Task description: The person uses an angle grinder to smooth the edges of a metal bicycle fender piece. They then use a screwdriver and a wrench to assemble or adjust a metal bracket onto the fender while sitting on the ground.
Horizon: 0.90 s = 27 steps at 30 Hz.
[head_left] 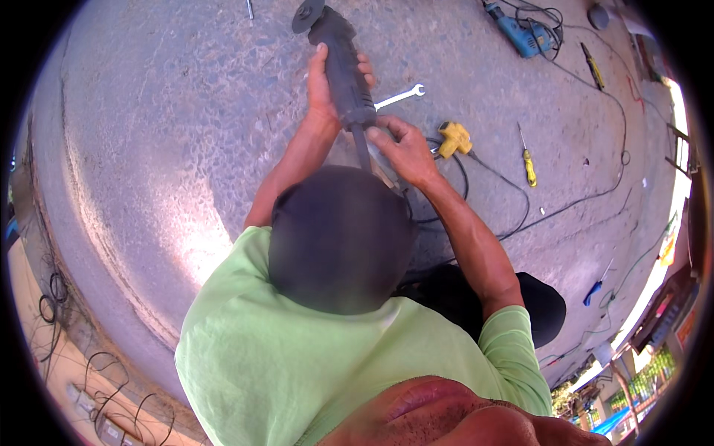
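A dark angle grinder [343,70] lies lengthwise in front of me, its disc [308,15] at the far end. My left hand [324,85] is wrapped around its body, thumb on the left side and fingertips showing on the right. At the near end, where the cord sleeve [361,147] comes out, my right hand [405,151] has its fingers curled close against the casing. What those fingers pinch, if anything, is hidden. An open-end wrench [401,97] lies just right of the grinder. Beside my right hand sits a yellow socket block [454,139] with a dark cable.
A blue corded drill [523,33] lies at the far right. Near it is a yellow-and-black screwdriver [593,67]. A yellow screwdriver [528,165] and a blue-handled one [595,290] rest on the concrete floor [186,97]. Cables trail across the right; loose wires [104,386] lie at lower left.
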### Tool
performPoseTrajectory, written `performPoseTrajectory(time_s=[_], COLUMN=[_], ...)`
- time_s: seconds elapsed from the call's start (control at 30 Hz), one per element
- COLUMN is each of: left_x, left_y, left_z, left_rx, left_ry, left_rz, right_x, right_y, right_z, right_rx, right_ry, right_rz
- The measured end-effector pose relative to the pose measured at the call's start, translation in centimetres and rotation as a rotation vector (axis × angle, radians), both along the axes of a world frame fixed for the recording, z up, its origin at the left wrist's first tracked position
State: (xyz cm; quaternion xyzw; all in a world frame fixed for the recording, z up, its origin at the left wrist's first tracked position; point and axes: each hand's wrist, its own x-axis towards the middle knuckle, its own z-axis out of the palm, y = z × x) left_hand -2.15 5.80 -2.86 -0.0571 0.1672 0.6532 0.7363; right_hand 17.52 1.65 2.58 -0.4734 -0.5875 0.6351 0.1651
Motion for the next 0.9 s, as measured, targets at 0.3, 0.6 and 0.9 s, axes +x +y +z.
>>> performPoseTrajectory(time_s=[0.3,0.6,0.9], left_x=[0.4,-7.4,-7.5], left_y=[-0.2,-1.5,-6.8], left_z=[0.2,2.0,0.1], left_rx=[0.056,-0.131,-0.207], left_ry=[-0.262,0.641,1.476], left_rz=[-0.083,-0.084,-0.395], right_x=[0.0,6.3,9.2], right_y=[0.4,4.2,5.2], right_z=[1.6,-3.2,-5.5], right_rx=[-0.066,0.229,0.177], right_ry=[-0.03,-0.115,-0.273], right_rz=[0.022,-0.198,-0.057])
